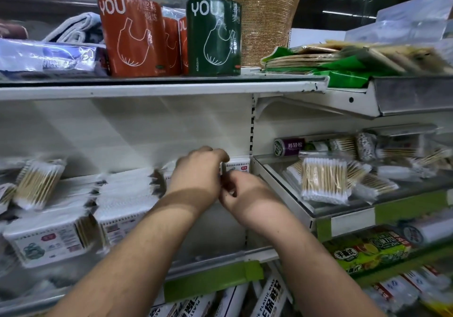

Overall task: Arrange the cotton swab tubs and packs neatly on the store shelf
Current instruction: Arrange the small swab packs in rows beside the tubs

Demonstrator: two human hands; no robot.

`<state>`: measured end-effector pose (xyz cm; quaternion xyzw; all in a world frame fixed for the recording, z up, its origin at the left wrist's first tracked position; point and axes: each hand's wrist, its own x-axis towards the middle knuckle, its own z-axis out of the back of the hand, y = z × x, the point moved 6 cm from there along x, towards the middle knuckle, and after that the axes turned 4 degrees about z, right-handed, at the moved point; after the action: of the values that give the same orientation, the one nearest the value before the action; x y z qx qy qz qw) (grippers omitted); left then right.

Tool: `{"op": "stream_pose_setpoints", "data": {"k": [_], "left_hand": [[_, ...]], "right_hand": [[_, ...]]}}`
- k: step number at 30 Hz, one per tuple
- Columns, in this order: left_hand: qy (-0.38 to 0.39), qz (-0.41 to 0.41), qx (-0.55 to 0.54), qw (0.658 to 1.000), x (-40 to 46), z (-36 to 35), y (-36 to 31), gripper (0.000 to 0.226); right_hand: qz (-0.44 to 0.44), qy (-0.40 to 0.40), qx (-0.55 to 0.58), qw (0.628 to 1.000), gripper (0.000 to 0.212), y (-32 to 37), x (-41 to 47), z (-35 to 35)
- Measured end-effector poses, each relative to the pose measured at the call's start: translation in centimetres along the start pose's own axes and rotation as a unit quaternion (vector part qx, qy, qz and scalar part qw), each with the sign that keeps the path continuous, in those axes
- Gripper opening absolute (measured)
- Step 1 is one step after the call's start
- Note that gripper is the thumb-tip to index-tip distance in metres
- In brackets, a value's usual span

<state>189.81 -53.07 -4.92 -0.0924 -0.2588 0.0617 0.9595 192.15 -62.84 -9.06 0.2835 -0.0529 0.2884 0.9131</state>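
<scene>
On the shelf point(208, 259), two hands point(196, 177) grip one pack point(237, 167).

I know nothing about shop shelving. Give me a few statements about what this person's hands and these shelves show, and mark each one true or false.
1. Both hands, left hand and right hand, meet at a white pack at the back of the middle shelf. True.
2. The green roll on the top shelf stands left of the orange roll. False: it stands to its right.
3. The clear swab pack lies on the right-hand shelf. True.
4. The hands are gloved. False: they are bare.
</scene>
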Motion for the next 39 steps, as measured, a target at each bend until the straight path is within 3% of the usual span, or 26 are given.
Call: {"op": "stream_pose_setpoints", "data": {"k": [5,10,14,19,24,27,33,37,39], "left_hand": [[0.019,0.034,-0.221,0.975,0.1,-0.9,-2.7,0.035],[0.041,0.054,-0.406,0.911,0.1,-1.9,-5.6,0.015],[0.066,0.046,-0.366,0.927,0.1,-3.9,-8.4,0.011],[0.114,0.048,-0.293,0.948,-0.2,-5.2,-12.5,0.032],[0.132,0.075,-0.361,0.920,-0.3,-5.5,-14.5,0.027],[0.132,0.072,-0.355,0.923,-0.5,-5.4,-15.6,0.029],[0.205,0.059,-0.309,0.927,-1.6,-5.4,-17.0,0.074],[0.147,0.056,-0.311,0.937,-1.7,-5.2,-17.7,0.070],[0.106,0.057,-0.313,0.942,-1.6,-5.3,-17.6,0.079]], "right_hand": [[0.008,-0.032,-0.071,0.997,0.021,-0.5,-2.4,5.0],[-0.010,-0.054,-0.047,0.997,0.023,-2.2,-5.5,10.3],[-0.040,-0.056,-0.071,0.995,0.027,-5.1,-6.4,12.9],[-0.095,-0.085,-0.155,0.980,0.039,-9.2,-7.6,15.2],[-0.114,-0.088,-0.179,0.973,0.056,-12.6,-8.1,15.5],[-0.097,-0.071,-0.176,0.977,0.055,-13.5,-8.1,15.1],[-0.051,-0.074,-0.098,0.991,0.044,-14.8,-8.3,15.7],[-0.021,-0.075,-0.062,0.995,0.045,-15.3,-8.4,15.9],[-0.010,-0.076,-0.044,0.996,0.043,-15.4,-8.3,16.1]]}}
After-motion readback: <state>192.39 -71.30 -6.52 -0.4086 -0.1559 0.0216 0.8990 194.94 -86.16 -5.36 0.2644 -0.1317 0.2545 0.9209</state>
